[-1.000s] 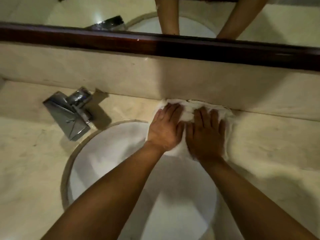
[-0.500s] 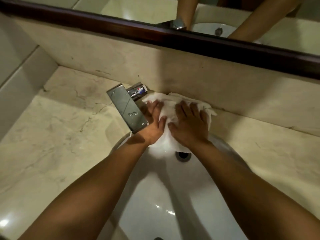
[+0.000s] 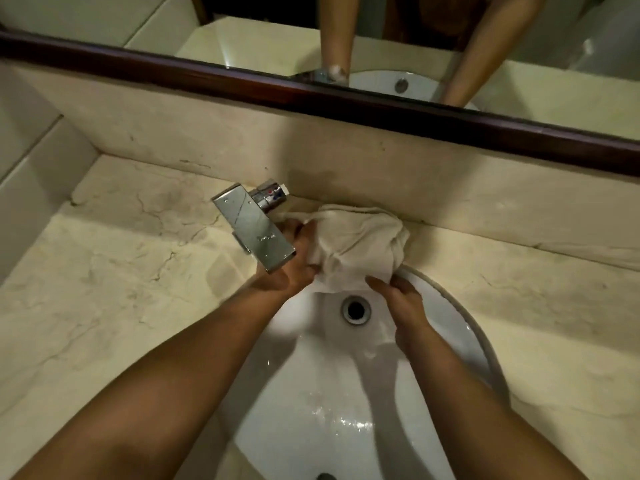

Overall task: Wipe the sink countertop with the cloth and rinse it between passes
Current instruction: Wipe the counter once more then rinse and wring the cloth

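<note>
The cloth (image 3: 356, 245), white & bunched, is seen at the back edge of the countertop (image 3: 114, 271), against the backsplash (image 3: 242, 143) & hanging over the sink (image 3: 446, 306) rim just right of the faucet (image 3: 254, 233). Its left side is gripped by the left hand (image 3: 294, 268), fingers curled into the fabric, partly hidden under the spout. Its lower right corner is pinched by the right hand (image 3: 401, 299) w/ bent fingertips, above the drain (image 3: 355, 309).

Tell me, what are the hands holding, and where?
Both hold the white cloth: the left hand grips its left side, the right hand pinches its lower edge.
</note>
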`<state>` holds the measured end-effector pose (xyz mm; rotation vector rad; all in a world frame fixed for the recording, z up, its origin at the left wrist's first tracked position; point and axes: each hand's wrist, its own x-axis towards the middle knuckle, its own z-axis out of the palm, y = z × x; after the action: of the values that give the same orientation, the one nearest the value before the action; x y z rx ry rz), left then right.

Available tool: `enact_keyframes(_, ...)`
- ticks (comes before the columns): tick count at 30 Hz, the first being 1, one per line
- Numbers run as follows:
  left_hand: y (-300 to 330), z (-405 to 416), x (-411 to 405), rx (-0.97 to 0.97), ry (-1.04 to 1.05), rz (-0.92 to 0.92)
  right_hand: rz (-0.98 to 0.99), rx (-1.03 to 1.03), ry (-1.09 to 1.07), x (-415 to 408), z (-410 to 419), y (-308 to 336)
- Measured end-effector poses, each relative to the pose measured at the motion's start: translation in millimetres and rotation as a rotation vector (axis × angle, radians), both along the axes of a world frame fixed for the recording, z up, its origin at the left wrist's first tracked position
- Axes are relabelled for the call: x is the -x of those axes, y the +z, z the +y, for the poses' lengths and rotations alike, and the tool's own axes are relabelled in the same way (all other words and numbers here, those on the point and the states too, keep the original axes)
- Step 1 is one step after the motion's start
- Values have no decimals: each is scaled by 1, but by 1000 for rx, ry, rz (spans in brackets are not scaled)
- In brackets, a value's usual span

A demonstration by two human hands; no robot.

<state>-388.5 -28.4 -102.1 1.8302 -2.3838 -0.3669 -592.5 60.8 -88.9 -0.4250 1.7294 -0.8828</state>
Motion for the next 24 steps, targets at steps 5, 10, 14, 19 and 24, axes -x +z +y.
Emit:
enact_keyframes(5, 4, 1, 3, 229, -8, 153, -138, 41, 72, 10, -4, 5)
enact_keyframes(10, 13, 17, 15, 32, -5, 210, -198, 122, 55, 15, -9, 12)
enact_keyframes(14, 47, 58, 20, 0, 46, 295, -368, 135, 212, 32, 12, 28)
enact_keyframes(19, 83, 133, 4, -95, 23, 238, -328, 243, 298, 33, 60, 64)
enact_keyframes(24, 117, 180, -43, -162, 116, 289, -196, 372, 557, -6, 82, 110)
